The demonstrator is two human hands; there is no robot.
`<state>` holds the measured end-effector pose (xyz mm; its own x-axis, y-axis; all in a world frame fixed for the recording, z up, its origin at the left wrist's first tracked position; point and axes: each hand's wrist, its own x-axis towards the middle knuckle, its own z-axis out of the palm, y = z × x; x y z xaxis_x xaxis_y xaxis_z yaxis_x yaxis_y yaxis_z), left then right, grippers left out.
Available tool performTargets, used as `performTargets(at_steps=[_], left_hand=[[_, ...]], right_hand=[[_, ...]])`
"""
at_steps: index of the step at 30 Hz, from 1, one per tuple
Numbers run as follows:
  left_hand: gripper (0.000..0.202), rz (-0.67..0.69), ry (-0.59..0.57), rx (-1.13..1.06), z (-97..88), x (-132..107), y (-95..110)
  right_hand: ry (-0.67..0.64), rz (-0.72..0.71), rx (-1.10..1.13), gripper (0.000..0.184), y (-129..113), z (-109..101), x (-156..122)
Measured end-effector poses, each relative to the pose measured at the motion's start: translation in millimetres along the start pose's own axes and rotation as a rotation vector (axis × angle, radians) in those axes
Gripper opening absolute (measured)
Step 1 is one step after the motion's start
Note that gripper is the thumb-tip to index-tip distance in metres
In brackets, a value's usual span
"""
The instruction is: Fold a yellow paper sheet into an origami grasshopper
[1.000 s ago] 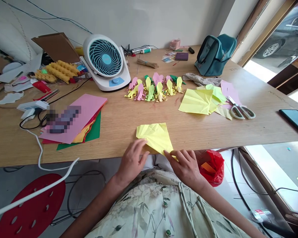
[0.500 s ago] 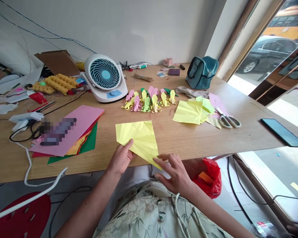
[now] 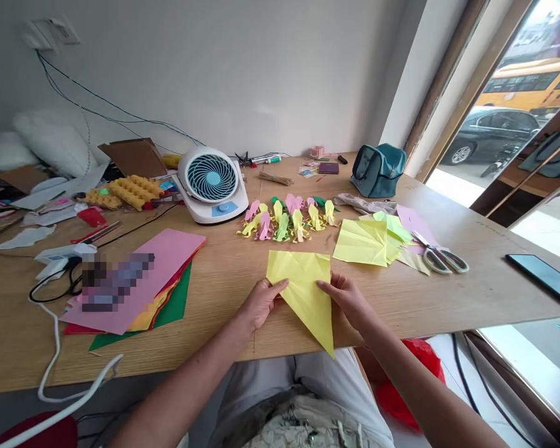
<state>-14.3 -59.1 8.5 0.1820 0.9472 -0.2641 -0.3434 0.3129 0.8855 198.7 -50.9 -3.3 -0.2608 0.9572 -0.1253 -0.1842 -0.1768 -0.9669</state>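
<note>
A creased sheet of yellow paper (image 3: 305, 292) is held up over the table's front edge, its pointed corner hanging down. My left hand (image 3: 261, 302) pinches its left edge, thumb on top. On the opposite edge, my right hand (image 3: 348, 295) grips it the same way. Beyond it stand several small paper figures (image 3: 282, 227) in pink, yellow and green. More creased yellow paper (image 3: 361, 242) lies to the right, overlapping light green sheets, with a pair of scissors (image 3: 441, 255) beside it.
At left, a stack of coloured paper (image 3: 168, 255) carries a blurred-out object. A white fan (image 3: 212, 180) stands behind it. Further right are a teal bag (image 3: 380, 171) and a phone (image 3: 544, 280). A red plastic bag (image 3: 401, 398) sits below the table edge.
My right hand has moved from the paper's lower corner up to its right edge and now grips it. The sheet has turned so its point hangs downward. The camera view has shifted.
</note>
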Motion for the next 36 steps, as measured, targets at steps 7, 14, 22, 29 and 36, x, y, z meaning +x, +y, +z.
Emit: performTargets(at_steps=[7,14,22,29,36], left_hand=[[0.056,0.001,-0.058,0.017,-4.2,46.2,13.4],[0.045,0.043,-0.024,0.137,-27.5,44.6,14.9],[0.045,0.022,0.001,0.296,-29.9,44.4,19.4],[0.049,0.019,0.06,0.254,-28.1,44.8,21.9],[0.047,0.091,0.103,0.271,-27.5,45.0,25.6]], right_hand=[[-0.077,0.111,-0.206,0.047,-12.2,-23.3,26.7],[-0.263,0.095,-0.301,0.047,-26.8,-19.6,61.7],[-0.288,0.098,-0.242,0.047,-15.4,-23.7,65.5],[-0.181,0.084,-0.136,0.046,-13.2,-25.0,69.5],[-0.147,0.055,-0.166,0.044,-7.7,-27.3,74.7]])
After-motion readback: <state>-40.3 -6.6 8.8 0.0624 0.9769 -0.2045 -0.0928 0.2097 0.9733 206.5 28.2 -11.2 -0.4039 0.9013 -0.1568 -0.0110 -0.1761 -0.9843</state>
